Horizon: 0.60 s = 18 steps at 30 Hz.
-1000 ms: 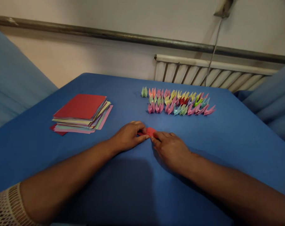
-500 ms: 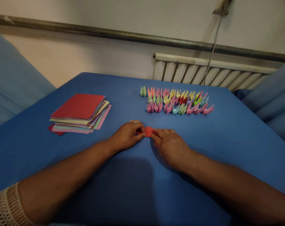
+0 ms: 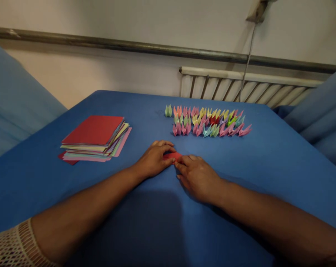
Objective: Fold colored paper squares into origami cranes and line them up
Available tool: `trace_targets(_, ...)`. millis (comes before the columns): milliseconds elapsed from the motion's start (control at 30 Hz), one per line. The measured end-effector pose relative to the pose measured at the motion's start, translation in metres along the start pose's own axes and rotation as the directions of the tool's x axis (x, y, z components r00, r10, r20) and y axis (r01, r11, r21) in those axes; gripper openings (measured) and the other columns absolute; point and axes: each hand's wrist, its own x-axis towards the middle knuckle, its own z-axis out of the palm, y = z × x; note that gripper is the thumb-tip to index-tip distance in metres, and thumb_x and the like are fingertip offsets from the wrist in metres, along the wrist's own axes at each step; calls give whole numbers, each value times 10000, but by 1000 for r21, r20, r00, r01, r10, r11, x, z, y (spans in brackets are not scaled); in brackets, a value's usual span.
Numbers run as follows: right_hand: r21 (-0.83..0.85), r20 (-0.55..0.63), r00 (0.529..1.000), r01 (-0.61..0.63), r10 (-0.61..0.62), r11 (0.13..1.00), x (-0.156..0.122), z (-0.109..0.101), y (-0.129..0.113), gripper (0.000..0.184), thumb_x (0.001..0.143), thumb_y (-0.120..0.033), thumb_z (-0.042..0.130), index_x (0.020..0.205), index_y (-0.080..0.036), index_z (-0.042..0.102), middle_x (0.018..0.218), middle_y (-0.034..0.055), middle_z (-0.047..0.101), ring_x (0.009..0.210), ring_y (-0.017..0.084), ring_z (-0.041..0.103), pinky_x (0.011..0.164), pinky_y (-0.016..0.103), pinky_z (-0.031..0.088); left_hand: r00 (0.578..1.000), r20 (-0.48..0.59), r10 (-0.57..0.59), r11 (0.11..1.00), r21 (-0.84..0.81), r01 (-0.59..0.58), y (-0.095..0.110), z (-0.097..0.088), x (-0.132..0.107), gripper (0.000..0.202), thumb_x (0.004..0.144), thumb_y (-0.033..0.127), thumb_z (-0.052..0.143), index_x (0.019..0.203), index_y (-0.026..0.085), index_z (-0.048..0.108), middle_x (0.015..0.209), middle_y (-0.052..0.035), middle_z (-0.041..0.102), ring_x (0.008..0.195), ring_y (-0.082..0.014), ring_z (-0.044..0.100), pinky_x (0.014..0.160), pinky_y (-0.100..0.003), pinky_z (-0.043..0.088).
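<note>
Left hand [image 3: 156, 158] and right hand [image 3: 199, 177] are pinching part-folded red paper [image 3: 175, 155]; 3 rows of origami cranes [image 3: 214, 120] are standing, apparently done, paper stack [image 3: 94, 129] lying unfolded.

The left hand [image 3: 156, 160] and right hand [image 3: 200, 178] grip a folded red paper [image 3: 175, 155] on the blue table [image 3: 145, 124]. A paper stack [image 3: 94, 130] lies left; paper cranes [image 3: 198, 129] stand in 3 rows beyond.

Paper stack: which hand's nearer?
Left. The left hand is at the red paper, right of the paper stack and apart from it; the right hand is farther right, at the red paper's other end.
</note>
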Motion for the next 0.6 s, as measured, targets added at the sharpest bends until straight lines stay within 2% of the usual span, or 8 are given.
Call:
trace_targets(133, 19, -9, 1000, 1, -1, 1000, -1, 3, 0, 382, 937, -257, 502, 1291, -138, 584, 1184, 124, 621, 1045, 269, 542, 914, 423, 454, 1000, -16, 7, 998, -65, -8, 0, 0, 0, 168, 815, 292, 676, 966, 218, 677, 1208, -52, 623, 1124, -224, 549, 1022, -426, 387)
trace_targets(267, -9, -62, 997, -37, 36, 999, -2, 7, -1, 392, 934, -250, 500, 1304, -141, 571, 1401, 145, 492, 1106, 279, 530, 928, 429, 456, 999, -17, 46, 994, -97, -47, 0, -1, -3, 115, 828, 271, 657, 928, 224, 687, 1193, -43, 622, 1114, -213, 554, 1011, -411, 402)
trace_targets(333, -33, -65, 997, -34, 32, 999, -2, 7, -2, 398, 936, -254, 499, 1309, -133, 567, 1447, 145, 456, 1101, 285, 532, 928, 439, 455, 998, -14, 58, 995, -82, -59, 0, -2, -4, 122, 837, 274, 647, 937, 227, 696, 1190, -47, 621, 1106, -214, 556, 1001, -410, 408)
trace_targets(467, -55, -15, 1000, 19, -20, 998, -3, 3, -1, 392, 947, -263, 487, 1305, -129, 569, 1298, 133, 594, 1047, 282, 545, 894, 441, 461, 995, 13, 95, 994, -59, -94, -3, -5, -4, 135, 855, 289, 634, 948, 222, 705, 1176, -53, 633, 1098, -217, 563, 983, -407, 411)
trace_targets(600, -50, -18, 999, 25, -26, 998, -2, 0, 4, 353, 952, -251, 478, 1262, -137, 604, 1279, 123, 610, 1029, 275, 550, 866, 426, 462, 968, 68, 241, 970, -31, -240, -4, -11, -5, 231, 859, 299, 651, 1079, 231, 669, 1137, -40, 666, 1059, -205, 580, 960, -375, 410)
